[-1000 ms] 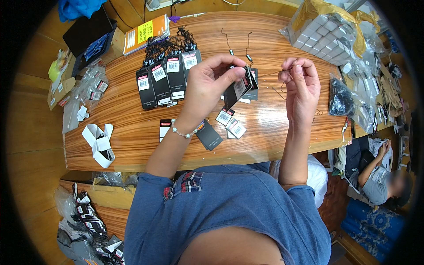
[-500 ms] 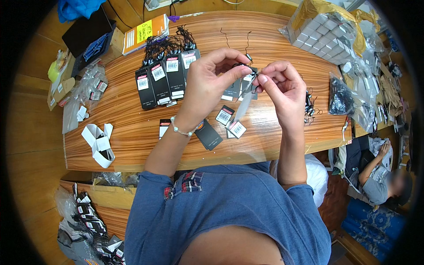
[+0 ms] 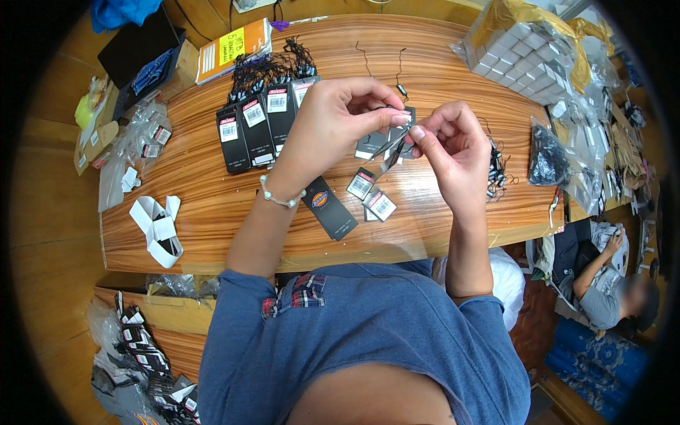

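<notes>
My left hand [image 3: 354, 117] is closed, thumb against forefinger, at the top of some thin hang tags [image 3: 392, 151]; a bit of black string seems to be in its pinch. My right hand [image 3: 450, 145] pinches the same tags from the other side, close to their top end. The tags hang nearly edge-on, slightly fanned. Beneath the hands, black tags [image 3: 367, 146] with wavy black strings [image 3: 401, 67] lie on the table. Nearer me are small barcode tags [image 3: 381, 205] and a black tag with a round logo [image 3: 330, 209], beside my left wrist.
Stacked black tags [image 3: 237, 138] with bunched strings lie at the left. A coil of white label strip [image 3: 157, 230] is near the left front edge. At the right are a heap of black strings [image 3: 498, 170], a bag [image 3: 547, 159] and wrapped white boxes [image 3: 506, 53]. Another person [image 3: 602, 294] sits right.
My left wrist has shifted a little left, uncovering the round logo and hiding a small tag. The held tags have turned and now show as separate, darker edges.
</notes>
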The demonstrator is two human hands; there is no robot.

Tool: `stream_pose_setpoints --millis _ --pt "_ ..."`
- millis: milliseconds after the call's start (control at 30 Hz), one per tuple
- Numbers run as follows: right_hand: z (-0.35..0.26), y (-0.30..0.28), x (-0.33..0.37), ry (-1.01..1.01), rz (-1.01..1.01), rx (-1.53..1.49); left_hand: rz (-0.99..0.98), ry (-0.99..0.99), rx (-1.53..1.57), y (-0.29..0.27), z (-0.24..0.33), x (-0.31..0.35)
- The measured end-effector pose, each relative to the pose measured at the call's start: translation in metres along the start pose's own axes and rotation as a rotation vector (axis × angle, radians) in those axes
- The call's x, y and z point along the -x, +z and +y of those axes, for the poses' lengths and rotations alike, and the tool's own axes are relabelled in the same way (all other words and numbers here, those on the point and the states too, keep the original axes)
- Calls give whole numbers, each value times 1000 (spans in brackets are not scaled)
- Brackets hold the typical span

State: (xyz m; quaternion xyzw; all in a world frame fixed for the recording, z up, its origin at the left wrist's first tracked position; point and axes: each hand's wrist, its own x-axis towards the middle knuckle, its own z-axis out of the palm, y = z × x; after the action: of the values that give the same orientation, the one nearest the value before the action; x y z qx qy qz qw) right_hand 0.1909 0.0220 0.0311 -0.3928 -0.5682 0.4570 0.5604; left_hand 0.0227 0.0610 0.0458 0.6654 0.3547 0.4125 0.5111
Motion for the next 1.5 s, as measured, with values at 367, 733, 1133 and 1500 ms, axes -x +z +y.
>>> stream_pose_setpoints --millis 367,733,1133,1500 --pt "6 -2 -4 40 -61 -153 -56 -11 217 -1 -15 -6" --pt "15 -8 -10 89 -194 -349 -87 15 128 -1 -3 -5" --pt "34 -24 -33 226 -262 -631 -60 252 22 10 -49 -14" --pt "29 -33 -35 139 -252 -643 -138 275 -116 28 -47 -9"
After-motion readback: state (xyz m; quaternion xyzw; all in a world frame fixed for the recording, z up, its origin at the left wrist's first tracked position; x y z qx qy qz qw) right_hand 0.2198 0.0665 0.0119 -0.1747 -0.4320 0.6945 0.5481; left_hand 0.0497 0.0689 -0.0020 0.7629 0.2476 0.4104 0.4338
